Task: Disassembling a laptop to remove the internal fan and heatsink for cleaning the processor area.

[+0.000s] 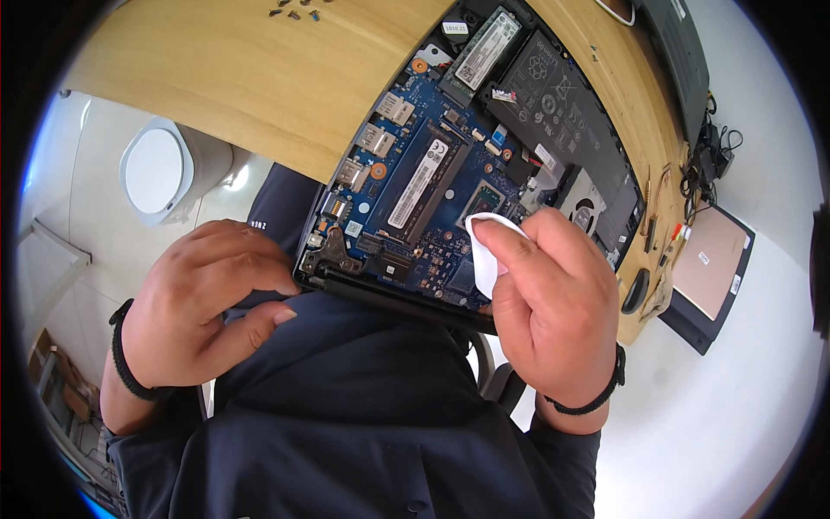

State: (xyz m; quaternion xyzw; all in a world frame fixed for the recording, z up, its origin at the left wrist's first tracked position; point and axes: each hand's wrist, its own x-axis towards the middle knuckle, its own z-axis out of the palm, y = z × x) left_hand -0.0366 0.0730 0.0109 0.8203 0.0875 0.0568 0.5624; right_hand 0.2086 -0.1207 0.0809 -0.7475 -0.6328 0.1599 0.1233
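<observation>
An opened laptop (450, 195) lies with its insides bare, its near edge reaching over the table edge towards my lap. My right hand (553, 298) pinches a folded white wipe (482, 264) between thumb and fingers. The wipe is over the blue circuit board (415, 86), just beside the bare processor chip (484, 203); whether it touches the board I cannot tell. My left hand (203, 298) is at the laptop's near left corner, thumb and fingers apart, holding nothing. Its fingertips are close to that corner, perhaps touching it. A memory module (419, 186) and a black battery (549, 86) sit inside the laptop.
Several small screws (294, 15) lie on the wooden table (259, 69) at the far left. Screwdrivers (670, 242), a black oval object (635, 291) and coiled cables (699, 177) are at the right, near another, pinkish laptop (713, 264). A white bin (160, 169) stands on the floor.
</observation>
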